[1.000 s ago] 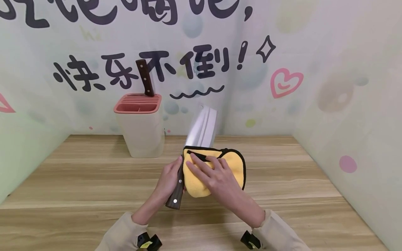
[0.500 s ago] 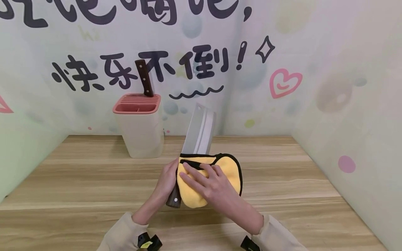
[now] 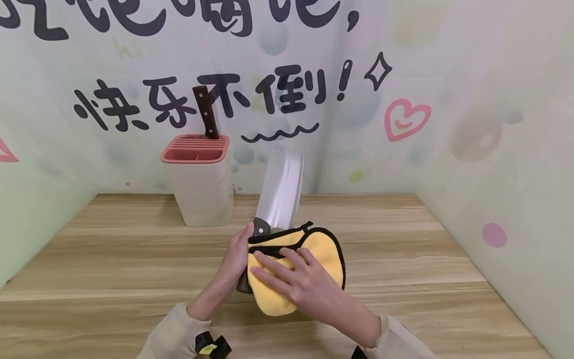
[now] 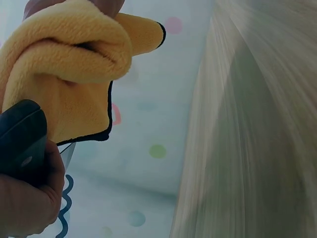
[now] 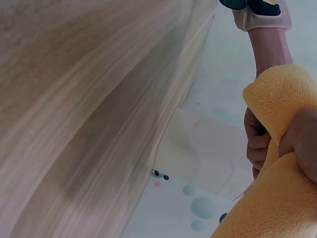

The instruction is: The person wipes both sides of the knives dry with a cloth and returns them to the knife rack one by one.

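Observation:
In the head view a cleaver (image 3: 280, 187) points up and away, its broad shiny blade bare. My left hand (image 3: 234, 262) grips its dark riveted handle, whose butt (image 4: 22, 141) sticks out of the fist in the left wrist view. A yellow cloth (image 3: 326, 249) with black edging covers much of the handle. Over the cloth lie the spread fingers of my right hand (image 3: 307, 284). From the right wrist view, that hand's thumb side presses into the folded cloth (image 5: 272, 208), holding it. The part of the handle beneath the cloth is hidden.
A white knife holder (image 3: 202, 194) with a pink slotted top stands at the back left of the wooden table (image 3: 112, 264). A second knife's brown handle (image 3: 206, 112) rises from it. A printed backdrop (image 3: 358, 164) closes off the back and sides.
My right hand and the cloth have slid down from the blade's base along the handle, toward me. The top of the handle now shows above the cloth. The cleaver has shifted slightly left.

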A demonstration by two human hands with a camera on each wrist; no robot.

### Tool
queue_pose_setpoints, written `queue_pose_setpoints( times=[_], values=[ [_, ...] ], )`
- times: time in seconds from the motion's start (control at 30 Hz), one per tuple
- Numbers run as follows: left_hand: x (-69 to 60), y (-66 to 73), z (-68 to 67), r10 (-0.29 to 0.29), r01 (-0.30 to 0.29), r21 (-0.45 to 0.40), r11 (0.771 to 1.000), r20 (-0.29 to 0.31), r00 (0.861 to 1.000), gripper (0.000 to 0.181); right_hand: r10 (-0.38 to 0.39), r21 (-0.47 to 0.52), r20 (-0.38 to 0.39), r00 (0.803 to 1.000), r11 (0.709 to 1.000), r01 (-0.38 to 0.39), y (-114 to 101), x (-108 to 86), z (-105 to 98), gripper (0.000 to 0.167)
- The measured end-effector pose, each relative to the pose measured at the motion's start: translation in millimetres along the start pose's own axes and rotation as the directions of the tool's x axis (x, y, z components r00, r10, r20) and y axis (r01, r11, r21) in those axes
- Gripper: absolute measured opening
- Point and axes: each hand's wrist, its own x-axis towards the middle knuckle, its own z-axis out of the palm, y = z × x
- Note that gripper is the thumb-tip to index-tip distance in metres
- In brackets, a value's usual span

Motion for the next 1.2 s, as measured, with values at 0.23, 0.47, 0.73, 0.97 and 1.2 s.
queue_pose_setpoints(
  times=[0.23,0.47,0.73,0.97,1.2],
  values=[
    [1.1,-2.5,-0.2,0.01,-0.007,-0.086,0.996,0.038,0.999,0.05,-0.048,0.022,-0.002,0.999,0.999,0.048,-4,-4.1,-4,0.037],
    [1.5,-1.6,-0.6,0.018,-0.003,-0.167,0.986,0.084,0.996,0.049,-0.102,0.014,0.001,0.995,0.995,0.102,-6,-7.9,-5,0.038],
    [1.5,0.2,0.0,0.031,-0.015,-0.196,0.98,0.082,0.996,0.052,-0.172,-0.025,-0.039,0.984,0.985,0.171,-3,-4.4,-10,0.039],
    [3.4,0.1,2.4,0.003,0.004,-0.159,0.987,0.043,0.999,0.052,-0.202,-0.022,-0.031,0.979,0.979,0.202,-1,-2.9,-16,0.039],
    [4.2,-1.5,2.7,0.003,0.004,-0.135,0.991,0.05,0.999,0.052,-0.21,-0.002,-0.02,0.977,0.978,0.21,0,-8.5,-12,0.04]
  ],
)
